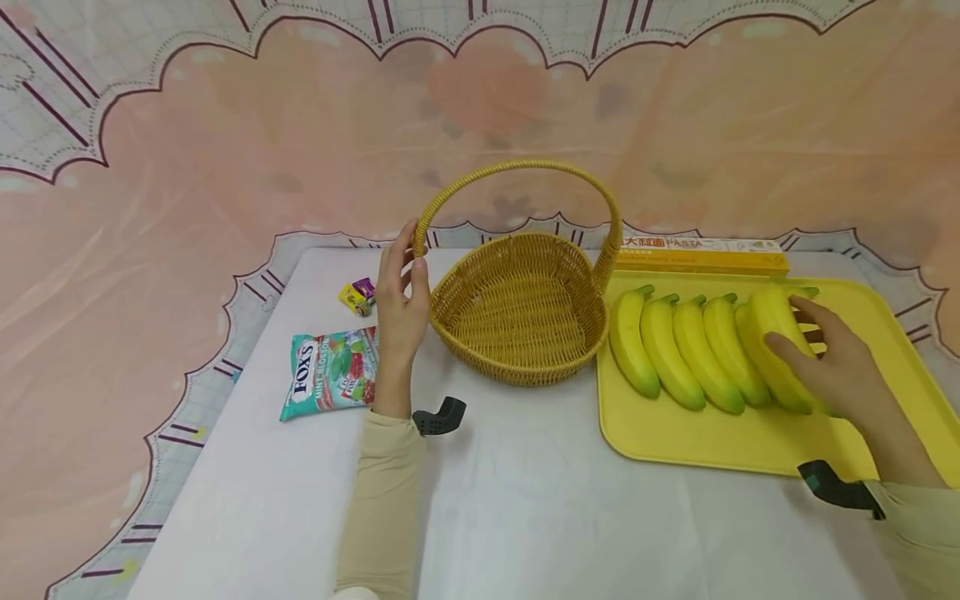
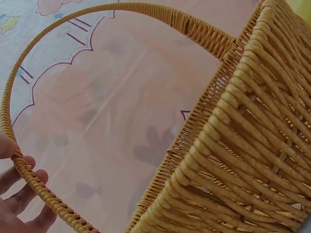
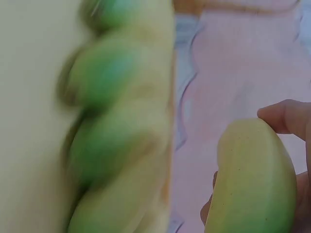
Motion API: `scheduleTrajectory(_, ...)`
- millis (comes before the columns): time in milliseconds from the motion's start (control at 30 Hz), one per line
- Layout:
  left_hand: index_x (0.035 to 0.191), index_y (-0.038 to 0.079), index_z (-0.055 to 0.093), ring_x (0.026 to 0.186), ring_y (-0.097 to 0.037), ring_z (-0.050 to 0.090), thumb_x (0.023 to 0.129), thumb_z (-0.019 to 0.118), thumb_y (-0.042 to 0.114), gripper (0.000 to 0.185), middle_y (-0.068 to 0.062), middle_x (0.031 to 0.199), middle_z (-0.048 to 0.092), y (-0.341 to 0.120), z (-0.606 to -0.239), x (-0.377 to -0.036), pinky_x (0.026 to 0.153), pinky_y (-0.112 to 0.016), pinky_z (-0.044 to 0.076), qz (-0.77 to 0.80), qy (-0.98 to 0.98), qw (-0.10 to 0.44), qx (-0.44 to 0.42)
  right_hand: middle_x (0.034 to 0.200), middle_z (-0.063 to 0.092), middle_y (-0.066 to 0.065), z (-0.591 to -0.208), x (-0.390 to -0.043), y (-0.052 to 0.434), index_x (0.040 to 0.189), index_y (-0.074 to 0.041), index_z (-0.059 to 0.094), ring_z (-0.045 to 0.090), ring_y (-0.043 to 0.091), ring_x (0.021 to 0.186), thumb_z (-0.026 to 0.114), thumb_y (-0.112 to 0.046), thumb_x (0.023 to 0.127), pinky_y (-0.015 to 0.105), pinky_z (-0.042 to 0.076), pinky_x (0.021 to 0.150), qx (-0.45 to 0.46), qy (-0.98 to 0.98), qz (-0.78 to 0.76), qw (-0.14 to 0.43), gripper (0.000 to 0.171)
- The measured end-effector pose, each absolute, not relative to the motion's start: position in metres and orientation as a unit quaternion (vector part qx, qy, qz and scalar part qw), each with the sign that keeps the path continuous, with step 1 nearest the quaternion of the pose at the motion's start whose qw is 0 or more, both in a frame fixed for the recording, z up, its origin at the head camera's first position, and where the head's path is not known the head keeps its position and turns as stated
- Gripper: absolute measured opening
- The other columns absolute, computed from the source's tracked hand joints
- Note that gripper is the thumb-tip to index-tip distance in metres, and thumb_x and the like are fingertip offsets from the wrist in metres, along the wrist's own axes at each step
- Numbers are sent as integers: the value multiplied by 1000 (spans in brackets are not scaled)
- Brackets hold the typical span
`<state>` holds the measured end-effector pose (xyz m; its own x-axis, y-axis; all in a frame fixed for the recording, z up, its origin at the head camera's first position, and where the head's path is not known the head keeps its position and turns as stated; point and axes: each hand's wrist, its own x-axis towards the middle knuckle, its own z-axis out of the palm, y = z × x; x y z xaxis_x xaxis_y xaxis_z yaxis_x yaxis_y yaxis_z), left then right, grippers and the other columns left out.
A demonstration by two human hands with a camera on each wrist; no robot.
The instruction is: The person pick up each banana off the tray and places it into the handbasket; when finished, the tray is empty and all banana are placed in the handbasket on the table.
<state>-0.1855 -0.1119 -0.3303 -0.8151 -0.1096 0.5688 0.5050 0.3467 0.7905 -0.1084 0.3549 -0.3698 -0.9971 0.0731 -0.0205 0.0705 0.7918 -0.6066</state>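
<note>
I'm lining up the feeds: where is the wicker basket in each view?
Head: the wicker basket stands at the table's centre, left of the yellow tray; the left hand holds its handle.
Left wrist: it fills the right half, with the handle arching across the top.
Right wrist: not in view; only bananas.
Shared landmark: the pink backdrop, seen in every view.
</note>
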Motion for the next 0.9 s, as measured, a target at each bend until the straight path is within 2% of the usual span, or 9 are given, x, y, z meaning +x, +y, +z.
scheduleTrajectory(33,140,3,43,118,-32,52,99,43,4,42,-22,124,51,-112,-330,-185,99,-47,48,-557,-774,274,-128,138,32,37,-367,-107,346,151,-4,14,38,53,111,49,-35,97,64,38,79,-24,-945,325,5,72)
scheduleTrajectory(133,141,5,42,118,-30,52,99,43,8,41,-20,126,51,-113,-331,-185,99,-46,48,-560,-774,266,-128,136,37,33,-360,-103,322,151,-6,19,42,49,108,54,-30,95,42,43,79,17,-941,337,20,70)
scheduleTrajectory(200,141,6,42,118,-30,52,100,43,9,41,-19,127,51,-113,-331,-185,99,-46,47,-562,-774,263,-131,135,40,30,-355,-101,306,150,-8,22,45,45,108,57,-28,94,29,40,77,42,-939,341,27,69)
scheduleTrajectory(267,141,7,42,118,-30,52,100,44,10,42,-19,127,50,-113,-331,-184,100,-47,47,-563,-774,259,-131,133,43,26,-352,-99,291,149,-10,26,46,40,107,59,-27,93,20,34,72,71,-935,345,30,68)
scheduleTrajectory(400,141,7,42,119,-31,51,100,43,10,42,-19,128,50,-112,-330,-182,101,-47,45,-565,-776,250,-127,136,45,19,-343,-98,263,148,-16,30,48,32,108,61,-27,92,23,37,76,120,-932,342,9,65)
scheduleTrajectory(567,142,8,41,122,-30,49,100,43,12,42,-18,131,49,-112,-329,-181,103,-48,44,-569,-778,236,-120,137,46,12,-331,-108,229,147,-18,32,47,26,108,59,-35,93,35,42,81,152,-929,336,-31,64)
scheduleTrajectory(667,142,7,42,121,-31,50,99,43,9,42,-18,131,49,-114,-328,-180,102,-48,45,-572,-776,236,-123,135,48,12,-325,-124,207,148,-16,31,49,27,109,56,-39,93,41,45,83,165,-927,334,-49,65)
scheduleTrajectory(767,141,5,42,119,-33,51,99,44,5,42,-20,130,50,-117,-326,-179,99,-49,46,-574,-772,239,-129,129,52,12,-322,-145,184,148,-14,30,52,27,109,55,-41,93,42,48,82,184,-925,327,-64,66)
scheduleTrajectory(900,141,4,42,119,-32,52,98,44,5,43,-20,129,50,-120,-326,-179,98,-47,48,-574,-771,241,-134,127,54,14,-319,-180,149,148,-8,28,54,28,110,57,-41,91,43,49,87,205,-925,306,-94,71)
